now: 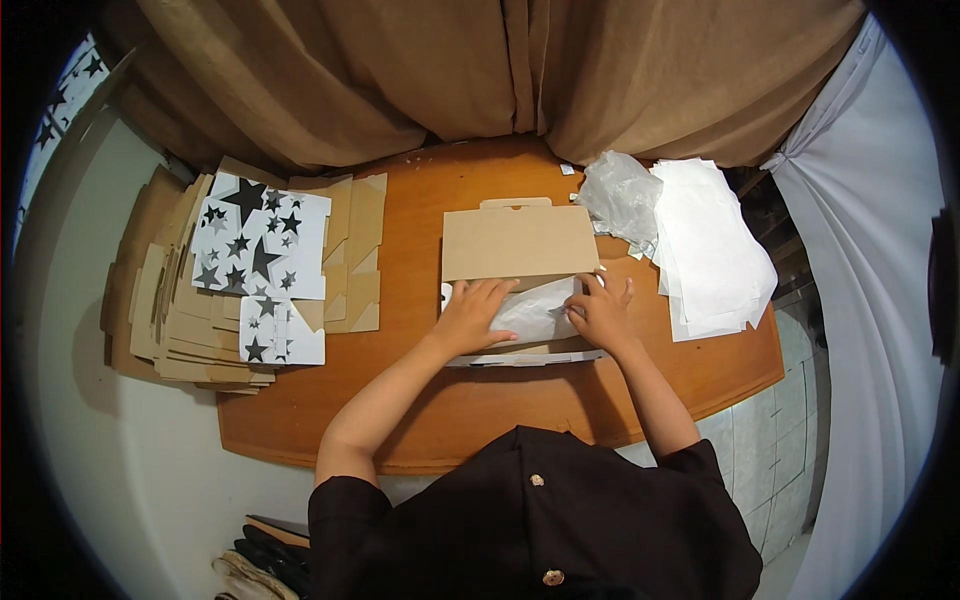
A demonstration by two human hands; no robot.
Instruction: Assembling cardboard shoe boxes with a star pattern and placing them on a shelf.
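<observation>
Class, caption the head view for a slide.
Left hand and right hand at whitish wrap in an open box, between flattened cartons and white sheets.

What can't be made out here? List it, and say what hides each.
All in the head view:
1. Anything under the white wrapping in the open box: the wrapping covers it.
2. Grip of the right hand: fingertips too small to tell whether they pinch the wrapping.
3. Anything inside the crumpled plastic: cloudy folds hide it.

On the table [415,250], flat cartons [250,262] lie left of the box [520,243], papers [712,250] right.
</observation>
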